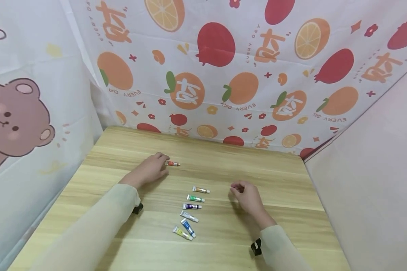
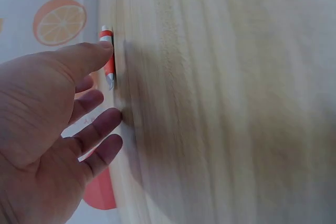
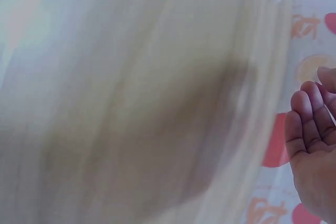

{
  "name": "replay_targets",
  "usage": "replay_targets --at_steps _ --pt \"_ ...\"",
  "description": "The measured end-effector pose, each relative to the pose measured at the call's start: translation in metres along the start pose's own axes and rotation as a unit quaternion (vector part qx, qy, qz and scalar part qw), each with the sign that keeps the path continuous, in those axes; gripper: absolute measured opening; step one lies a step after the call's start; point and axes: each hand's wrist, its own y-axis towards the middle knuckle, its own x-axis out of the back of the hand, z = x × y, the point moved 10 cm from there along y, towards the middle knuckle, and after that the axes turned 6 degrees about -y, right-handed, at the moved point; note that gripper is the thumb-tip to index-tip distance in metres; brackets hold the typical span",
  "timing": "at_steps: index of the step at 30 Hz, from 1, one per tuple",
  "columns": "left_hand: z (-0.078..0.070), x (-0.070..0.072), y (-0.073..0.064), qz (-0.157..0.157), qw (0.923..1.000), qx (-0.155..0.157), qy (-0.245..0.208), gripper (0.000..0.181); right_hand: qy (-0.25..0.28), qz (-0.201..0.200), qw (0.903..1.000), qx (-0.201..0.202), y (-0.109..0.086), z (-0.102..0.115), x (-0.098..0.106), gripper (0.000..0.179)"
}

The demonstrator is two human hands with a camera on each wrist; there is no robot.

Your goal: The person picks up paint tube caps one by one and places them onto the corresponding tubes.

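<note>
A small red paint tube (image 1: 173,163) lies on the far part of the table, its cap to the right. My left hand (image 1: 151,168) is at the tube's left end, with fingers loosely bent and parted. In the left wrist view the thumb of that left hand (image 2: 50,108) overlaps the red tube (image 2: 109,66); whether it touches cannot be told. On the right, my right hand (image 1: 248,196) hovers over the table with loosely curled fingers and holds nothing. Only part of the right hand (image 3: 315,135) shows in the right wrist view.
Between the hands, a column of paint tubes runs toward me: ochre (image 1: 201,189), green (image 1: 195,198), purple (image 1: 192,206), silver-grey (image 1: 189,216), blue (image 1: 188,228) and yellow (image 1: 182,233). The blue and yellow ones lie close together. Printed cloth (image 1: 217,94) hangs behind the wooden table (image 1: 274,165).
</note>
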Motion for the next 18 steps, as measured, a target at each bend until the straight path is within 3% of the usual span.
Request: replay_targets --at_steps 5,11,18 --pt "-0.005 -0.002 0.015 -0.008 0.9998 -0.015 0.013 0.05 0.01 -0.016 0.9996 0.019 -0.008 0.023 0.012 0.009" --pt "-0.005 -0.004 0.03 -0.038 0.9985 -0.036 0.014 0.036 0.02 -0.046 0.9966 0.065 -0.017 0.053 0.026 0.01" --pt "-0.002 -0.009 0.033 -0.054 0.9972 -0.052 -0.003 0.021 0.025 -0.066 0.9931 0.094 -0.031 0.068 0.037 0.008"
